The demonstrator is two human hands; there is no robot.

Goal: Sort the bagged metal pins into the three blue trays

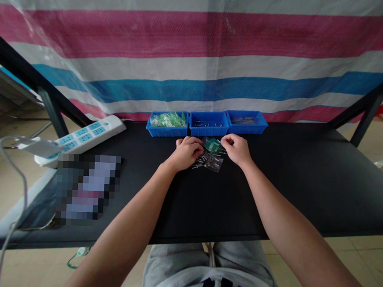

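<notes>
A small green plastic bag (213,145) lies between my hands, just in front of the blue bins. My right hand (238,149) pinches at its right edge with thumb and forefinger. On the other side, my left hand (188,152) has its fingers curled at the left edge of a loose pile of thin metal pins (203,158); what its fingertips hold, if anything, is hidden. Beside the pins, nearer to me, is a small clear bag (214,163) lying flat.
Three blue bins stand in a row: the left bin (169,133) holds green-and-clear bags, the middle bin (208,130) a few pins, the right bin (247,128) thin pieces. A power strip (84,139) and a blurred-out object (91,187) lie left on the black table (214,208).
</notes>
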